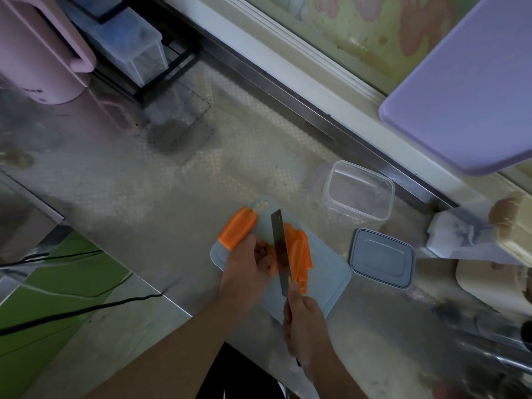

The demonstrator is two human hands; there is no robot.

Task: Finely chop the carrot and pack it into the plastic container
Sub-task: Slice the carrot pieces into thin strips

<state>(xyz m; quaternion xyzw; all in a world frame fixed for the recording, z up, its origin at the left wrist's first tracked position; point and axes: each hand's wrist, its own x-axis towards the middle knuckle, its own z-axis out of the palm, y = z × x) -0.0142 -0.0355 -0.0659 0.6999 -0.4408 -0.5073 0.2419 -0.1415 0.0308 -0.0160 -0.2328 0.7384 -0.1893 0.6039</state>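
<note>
A pale blue cutting board (322, 280) lies on the steel counter. A large carrot piece (238, 228) rests at the board's far left corner. My left hand (247, 266) holds a smaller carrot piece against the board, fingers curled on it. My right hand (303, 321) grips the handle of a knife (280, 251), whose blade stands edge-down beside my left fingers. Long carrot slices (300, 256) lie just right of the blade. The clear plastic container (358, 190) stands open and holds nothing, beyond the board. Its grey lid (381, 257) lies right of the board.
A pink kettle (37, 50) and a black wire rack with a clear box (129, 44) stand at the far left. A lilac board (466, 82) leans at the upper right. Cream containers (495, 280) crowd the right edge. Black cables (72, 312) run off the counter's left.
</note>
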